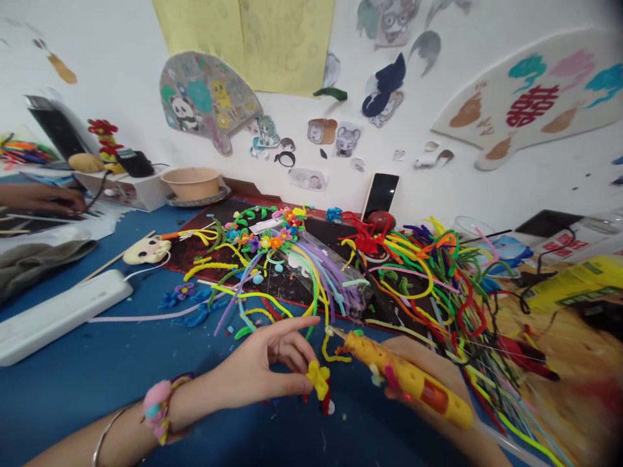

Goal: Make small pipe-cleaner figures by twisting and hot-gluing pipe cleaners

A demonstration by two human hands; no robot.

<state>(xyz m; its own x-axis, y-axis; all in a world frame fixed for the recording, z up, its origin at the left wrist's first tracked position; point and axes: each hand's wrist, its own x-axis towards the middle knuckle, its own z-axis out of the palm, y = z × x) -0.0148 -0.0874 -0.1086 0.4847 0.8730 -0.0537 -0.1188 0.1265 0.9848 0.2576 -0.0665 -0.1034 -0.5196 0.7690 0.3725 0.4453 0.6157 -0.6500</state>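
My left hand (265, 363) pinches a small yellow pipe-cleaner flower (318, 379) on a red stem, low over the blue table (73, 376); the index finger points out to the right. My right hand (428, 383) grips a yellow-orange hot glue gun (406, 379), its nozzle aimed left, just above the flower. A pink fuzzy bracelet (158, 402) and a thin bangle sit on my left wrist.
A heap of colourful pipe cleaners (428, 272) and a bag of them (321, 272) lie behind my hands on a dark mat. A white power strip (53, 314) lies at left. Another person's hand (41, 198) works at far left. A beige bowl (192, 183) and a phone (380, 193) stand by the wall.
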